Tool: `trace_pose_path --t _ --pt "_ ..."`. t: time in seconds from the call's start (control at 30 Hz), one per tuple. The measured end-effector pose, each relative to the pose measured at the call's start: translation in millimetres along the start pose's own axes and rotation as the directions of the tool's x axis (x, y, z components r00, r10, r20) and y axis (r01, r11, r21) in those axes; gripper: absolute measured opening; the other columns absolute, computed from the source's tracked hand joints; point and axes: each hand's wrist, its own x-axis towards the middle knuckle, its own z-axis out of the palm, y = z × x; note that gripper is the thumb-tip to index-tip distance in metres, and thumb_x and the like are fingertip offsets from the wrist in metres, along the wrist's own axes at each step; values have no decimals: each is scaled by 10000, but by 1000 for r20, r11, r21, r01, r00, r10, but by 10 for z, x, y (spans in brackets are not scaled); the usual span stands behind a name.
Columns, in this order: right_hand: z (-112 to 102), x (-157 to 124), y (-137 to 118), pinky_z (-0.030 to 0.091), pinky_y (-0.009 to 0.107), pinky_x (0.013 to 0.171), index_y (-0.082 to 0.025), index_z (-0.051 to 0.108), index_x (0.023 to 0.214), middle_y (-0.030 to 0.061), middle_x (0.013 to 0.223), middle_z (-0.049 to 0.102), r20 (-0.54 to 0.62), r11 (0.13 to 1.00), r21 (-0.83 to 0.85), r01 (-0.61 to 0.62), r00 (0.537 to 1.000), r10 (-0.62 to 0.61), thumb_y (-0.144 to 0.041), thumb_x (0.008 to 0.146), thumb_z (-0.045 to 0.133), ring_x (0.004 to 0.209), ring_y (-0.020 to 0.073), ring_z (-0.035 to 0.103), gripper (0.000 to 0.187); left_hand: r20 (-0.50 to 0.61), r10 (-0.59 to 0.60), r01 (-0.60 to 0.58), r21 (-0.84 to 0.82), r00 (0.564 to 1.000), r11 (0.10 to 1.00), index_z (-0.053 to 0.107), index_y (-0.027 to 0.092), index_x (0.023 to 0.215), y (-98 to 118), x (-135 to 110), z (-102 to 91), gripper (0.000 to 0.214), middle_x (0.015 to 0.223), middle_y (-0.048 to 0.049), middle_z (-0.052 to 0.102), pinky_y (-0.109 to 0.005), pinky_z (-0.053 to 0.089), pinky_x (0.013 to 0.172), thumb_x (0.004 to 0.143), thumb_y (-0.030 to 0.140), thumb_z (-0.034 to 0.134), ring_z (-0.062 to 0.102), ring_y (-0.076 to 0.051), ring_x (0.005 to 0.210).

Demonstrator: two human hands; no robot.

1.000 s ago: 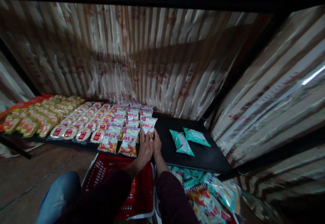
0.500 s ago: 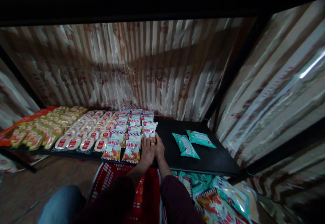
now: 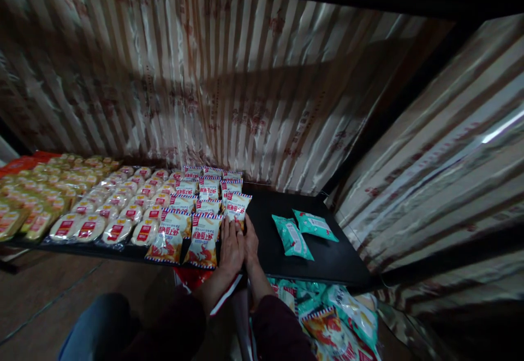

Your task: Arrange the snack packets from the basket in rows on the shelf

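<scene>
- Fabric wall [image 3: 245, 88], glossy and creased, striped cream and brown, closes the back and right side of a dim bay.
- Plank floor [image 3: 41, 295], brown, lies at the lower left.
- Black shelf [image 3: 327, 257], flat and matt, sits low.
- Rows of packets [image 3: 123, 214], crinkly and shiny, cover its left half.
- Two teal packets [image 3: 291, 235], pillow-shaped, lie on its bare right part.
- Left hand [image 3: 230, 246] lies flat, fingers stretched, touching the lower edge of the white-and-red snack packet [image 3: 236, 206] that ends the rows.
- Right hand [image 3: 250, 241] touches it alongside; I cannot tell its grip.
</scene>
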Motion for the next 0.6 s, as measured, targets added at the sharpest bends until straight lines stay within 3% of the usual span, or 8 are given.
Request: trace_pose_path --t 0.13,0.33,0.6 --pt "1 4 25 421 401 992 -161 510 1300 113 1279 574 6 1000 2 -15 1000 15 -523 783 499 1146 262 552 631 4 47 -47 17 999 999 387 56 1353 0 -44 -57 515 1488 -200 267 -514 201 1137 924 323 286 170 -268 1407" --pt "-20 -19 31 415 384 1000 -170 409 1369 117 1326 532 -60 995 103 -17 998 23 -495 820 481 1185 235 527 642 -26 197 -198 -24 980 980 291 109 1413 70 -95 -137 509 1525 -150 198 -486 210 1144 938 292 288 89 -228 1424" --pt "-16 52 -29 388 398 1024 -174 545 1257 114 1274 566 -21 998 -22 61 998 -61 -418 811 495 1178 229 503 510 -22 149 -150 -22 989 989 330 100 1392 56 -92 -132 491 1494 -144 287 -473 219 1146 949 290 235 142 -215 1417"
